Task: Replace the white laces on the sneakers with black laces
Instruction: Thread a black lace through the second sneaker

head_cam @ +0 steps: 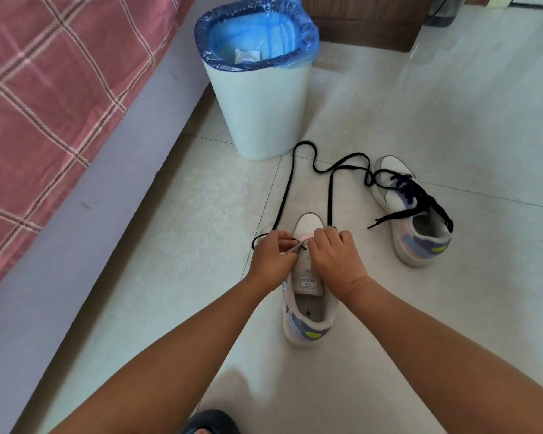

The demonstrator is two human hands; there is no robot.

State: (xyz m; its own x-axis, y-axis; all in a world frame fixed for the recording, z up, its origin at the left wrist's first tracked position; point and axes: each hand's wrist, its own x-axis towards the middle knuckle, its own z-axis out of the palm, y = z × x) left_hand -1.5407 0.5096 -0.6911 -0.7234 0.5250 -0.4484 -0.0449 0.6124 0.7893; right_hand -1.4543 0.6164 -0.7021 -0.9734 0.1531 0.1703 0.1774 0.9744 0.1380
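Note:
A white sneaker (pixel 307 296) with blue, pink and yellow heel panels stands on the floor in front of me, toe pointing away. A long black lace (pixel 329 189) runs from its toe end out across the tiles in loops. My left hand (pixel 271 258) pinches the lace tip at the left eyelets. My right hand (pixel 334 258) grips the sneaker's right side near the toe, fingers curled over the lace there. A second sneaker (pixel 417 220) stands to the right, threaded with a black lace whose ends hang loose.
A white bin (pixel 257 98) with a blue bag stands behind the sneakers. A bed with a pink checked cover (pixel 44 89) fills the left side. A dark slipper (pixel 210 422) shows at the bottom edge. Pale floor tiles lie all around.

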